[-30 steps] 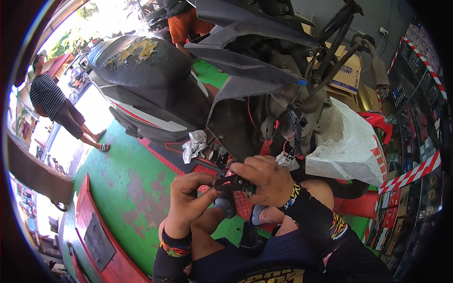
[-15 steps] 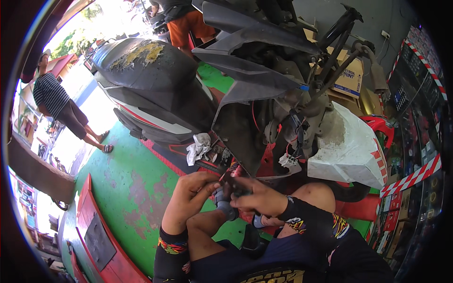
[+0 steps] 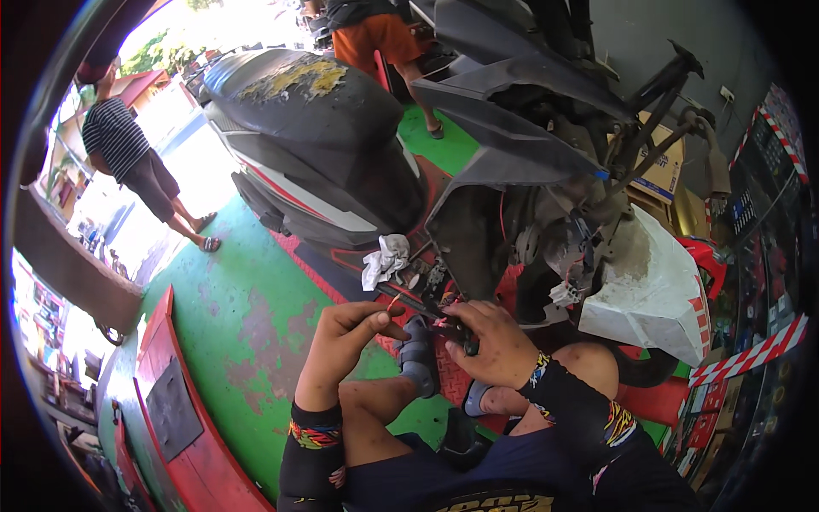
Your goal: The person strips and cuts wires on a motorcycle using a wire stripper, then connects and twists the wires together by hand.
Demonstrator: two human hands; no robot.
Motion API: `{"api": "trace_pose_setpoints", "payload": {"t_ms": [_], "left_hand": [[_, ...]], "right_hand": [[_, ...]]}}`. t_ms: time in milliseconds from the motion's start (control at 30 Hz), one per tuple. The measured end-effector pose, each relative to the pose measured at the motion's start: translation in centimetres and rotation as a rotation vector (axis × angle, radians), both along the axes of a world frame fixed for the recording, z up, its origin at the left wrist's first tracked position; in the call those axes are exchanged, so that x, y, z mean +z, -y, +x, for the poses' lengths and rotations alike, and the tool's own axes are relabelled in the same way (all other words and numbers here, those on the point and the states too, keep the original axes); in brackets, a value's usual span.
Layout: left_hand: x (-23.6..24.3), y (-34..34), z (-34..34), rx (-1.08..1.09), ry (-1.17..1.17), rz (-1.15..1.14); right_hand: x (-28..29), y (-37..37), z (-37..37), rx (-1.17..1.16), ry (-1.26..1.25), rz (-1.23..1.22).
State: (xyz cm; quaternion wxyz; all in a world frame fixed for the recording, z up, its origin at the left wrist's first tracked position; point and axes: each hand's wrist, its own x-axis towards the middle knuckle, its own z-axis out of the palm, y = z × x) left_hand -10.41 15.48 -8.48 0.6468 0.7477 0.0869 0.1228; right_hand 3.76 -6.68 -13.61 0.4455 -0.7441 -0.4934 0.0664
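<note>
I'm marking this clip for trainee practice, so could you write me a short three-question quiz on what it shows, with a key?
1. Multiple choice: what do the fingertips of the left hand pinch?
A) a bolt
B) a thin wire
C) a paper cup

2. True or false: the cover of the scooter seat is whole, with no worn or torn patches.

3. Short answer: which hand holds the dark hand tool?

Key:
1. B
2. False; the top is torn, with yellowish patches showing.
3. The right hand.
</note>
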Motion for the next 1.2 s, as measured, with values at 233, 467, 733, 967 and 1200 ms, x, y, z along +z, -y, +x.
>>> {"api": "trace_pose_setpoints", "payload": {"t_ms": [233, 467, 733, 967, 1200], "left_hand": [[-0.6, -0.3, 0.4, -0.071, -0.048, -0.270], [-0.4, -0.1, 0.6, -0.066, -0.032, -0.228], [-0.7, 0.0, 0.5, -0.073, -0.005, -0.206], [-0.6, 0.1, 0.5, -0.054, -0.007, -0.232], [-0.1, 0.6, 0.7, 0.032, -0.005, -0.145]], "right_hand": [[0.2, 0.0, -0.4, 0.140, 0.222, -0.112], [-2.2, 0.5, -0.8, 0.001, 0.319, -0.242], [0.3, 0.7, -0.2, 0.003, 0.128, -0.679], [0.6, 0.3, -0.1, 0.107, 0.048, -0.574], [-1.5, -0.3, 0.2, 0.025, -0.026, -0.343]]}}
